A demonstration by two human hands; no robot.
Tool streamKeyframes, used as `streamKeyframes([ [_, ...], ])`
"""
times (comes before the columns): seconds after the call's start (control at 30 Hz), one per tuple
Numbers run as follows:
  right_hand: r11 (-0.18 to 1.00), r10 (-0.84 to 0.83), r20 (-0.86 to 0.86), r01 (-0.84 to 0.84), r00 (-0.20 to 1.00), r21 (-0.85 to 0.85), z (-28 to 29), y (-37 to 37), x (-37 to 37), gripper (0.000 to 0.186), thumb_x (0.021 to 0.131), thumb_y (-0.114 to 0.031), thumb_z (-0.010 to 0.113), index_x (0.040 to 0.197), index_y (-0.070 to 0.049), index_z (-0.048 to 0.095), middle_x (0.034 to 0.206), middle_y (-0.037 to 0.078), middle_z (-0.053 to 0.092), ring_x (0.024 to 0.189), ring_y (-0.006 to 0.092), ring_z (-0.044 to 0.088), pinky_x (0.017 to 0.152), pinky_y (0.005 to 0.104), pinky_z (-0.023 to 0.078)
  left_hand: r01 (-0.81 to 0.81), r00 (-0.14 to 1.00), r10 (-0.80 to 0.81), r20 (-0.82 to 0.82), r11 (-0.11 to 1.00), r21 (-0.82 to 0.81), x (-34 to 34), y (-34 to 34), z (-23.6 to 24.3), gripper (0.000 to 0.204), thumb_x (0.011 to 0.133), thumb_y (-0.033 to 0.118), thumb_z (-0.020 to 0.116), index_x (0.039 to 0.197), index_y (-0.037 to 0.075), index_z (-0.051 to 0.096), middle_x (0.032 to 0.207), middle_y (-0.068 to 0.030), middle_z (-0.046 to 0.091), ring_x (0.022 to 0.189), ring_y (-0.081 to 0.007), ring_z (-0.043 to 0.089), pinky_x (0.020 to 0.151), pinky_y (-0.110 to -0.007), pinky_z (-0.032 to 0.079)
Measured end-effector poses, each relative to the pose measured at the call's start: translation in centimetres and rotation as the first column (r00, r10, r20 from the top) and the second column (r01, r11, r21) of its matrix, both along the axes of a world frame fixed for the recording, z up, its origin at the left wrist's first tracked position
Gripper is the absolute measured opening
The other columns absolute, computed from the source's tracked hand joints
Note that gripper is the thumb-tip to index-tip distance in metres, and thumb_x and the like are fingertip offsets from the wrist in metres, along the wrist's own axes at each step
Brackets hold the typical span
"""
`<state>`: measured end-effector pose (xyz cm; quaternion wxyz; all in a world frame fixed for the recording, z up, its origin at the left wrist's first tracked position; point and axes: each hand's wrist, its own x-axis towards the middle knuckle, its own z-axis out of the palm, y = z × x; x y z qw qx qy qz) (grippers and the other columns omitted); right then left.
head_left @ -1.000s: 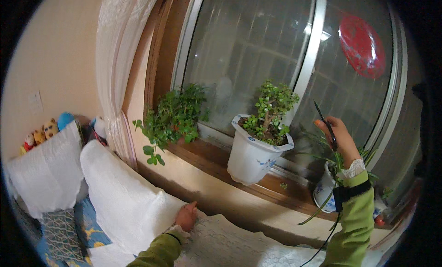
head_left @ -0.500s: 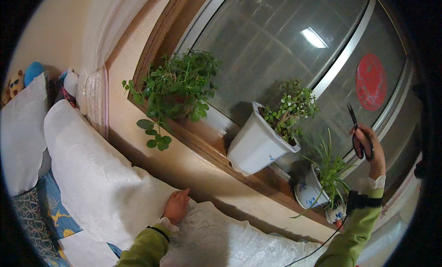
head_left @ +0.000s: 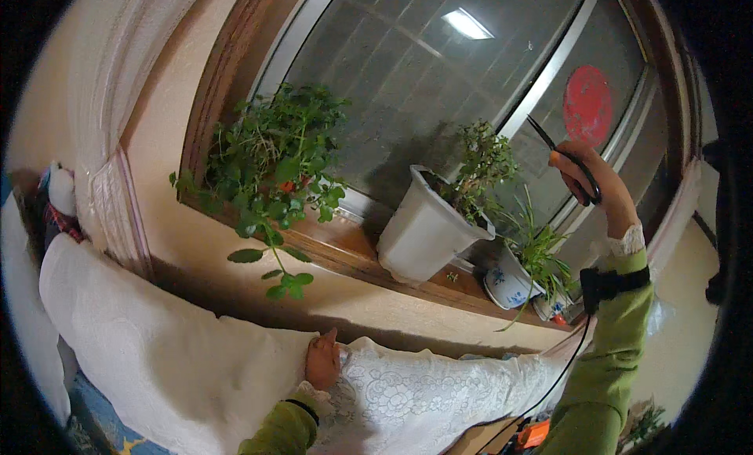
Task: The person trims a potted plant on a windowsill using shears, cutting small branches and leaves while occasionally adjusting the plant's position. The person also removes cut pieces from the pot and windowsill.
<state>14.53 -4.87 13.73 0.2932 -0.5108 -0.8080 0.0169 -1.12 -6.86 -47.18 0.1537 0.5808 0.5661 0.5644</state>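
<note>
My right hand (head_left: 600,180) is raised in front of the window and closed around a pair of dark-handled scissors (head_left: 582,172), whose blades point up and left. My left hand (head_left: 323,361) lies on the top edge of the white lace-covered sofa back (head_left: 439,380), its fingers extended over the edge and partly hidden. On the windowsill stands a white pot (head_left: 423,239) with a small-leaved shrub (head_left: 482,169). Nearer my right hand is a spider plant (head_left: 537,239) in a blue-patterned white pot (head_left: 506,289). A bushy green plant (head_left: 274,157) trails over the sill at the left.
The wooden sill (head_left: 369,274) runs beneath a sliding window (head_left: 423,70) with a red round decoration (head_left: 587,106). A sheer curtain (head_left: 118,110) hangs at the left. A dark cable (head_left: 561,373) trails from my right wrist strap. A small pot (head_left: 553,304) stands at the sill's right end.
The view has shifted, so the plants and window sit further left. My right hand has turned, tilting the scissors further left. My left hand stays on the sofa back.
</note>
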Motion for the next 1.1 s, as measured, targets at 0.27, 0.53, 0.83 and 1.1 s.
streamKeyframes([
  [0.27, 0.985, -0.174, 0.157, 0.17, 0.972, 0.034, 2.7, -1.5, -4.3, 0.042, 0.092, -0.052, 0.064, 0.084, -0.011, 0.062, 0.056, -0.005, 0.045, 0.042, 0.006, 0.041, 0.039, 0.0249, 0.029, -0.04, 0.998, 0.044, -0.038, 0.995, 0.091, 0.4, 1.6, -1.0, 0.037, 0.095, 0.012, 0.051, 0.128, -0.004, 0.054, 0.12, -0.0232, 0.062, 0.108, -0.0371, 0.059, 0.1, -0.047, 0.042],
  [0.53, 0.984, -0.17, 0.384, 0.176, 0.907, 0.021, 2.3, 2.1, -8.0, 0.047, 0.094, -0.053, 0.059, 0.084, -0.007, 0.063, 0.055, -0.002, 0.047, 0.041, 0.0075, 0.044, 0.039, 0.0257, 0.031, 0.025, 0.998, -0.025, 0.061, 1.0, 0.005, 0.0, 0.9, -0.1, 0.04, 0.092, 0.01, 0.055, 0.13, -0.004, 0.052, 0.124, -0.0209, 0.062, 0.112, -0.0356, 0.059, 0.101, -0.048, 0.041],
  [0.83, 0.96, -0.222, 0.504, 0.277, 0.835, -0.037, 1.7, 6.8, -12.0, 0.047, 0.092, -0.052, 0.059, 0.085, -0.007, 0.065, 0.051, 0.001, 0.048, 0.04, 0.0129, 0.05, 0.039, 0.0306, 0.039, 0.042, 0.995, -0.05, 0.08, 0.995, 0.095, 0.3, 1.1, -1.6, 0.041, 0.093, 0.01, 0.053, 0.132, -0.005, 0.049, 0.126, -0.021, 0.06, 0.114, -0.0351, 0.059, 0.102, -0.047, 0.04],
  [1.1, 0.968, -0.247, 0.792, 0.183, 0.559, 0.173, 2.6, 9.2, -12.9, 0.027, 0.087, -0.04, 0.064, 0.083, -0.014, 0.07, 0.059, 0.003, 0.06, 0.055, 0.0191, 0.062, 0.053, 0.035, 0.047, 0.05, 0.996, -0.062, 0.067, 0.986, 0.158, -0.2, 1.4, -1.9, 0.043, 0.094, 0.011, 0.052, 0.133, -0.005, 0.048, 0.127, -0.0219, 0.059, 0.116, -0.0362, 0.058, 0.104, -0.048, 0.04],
])
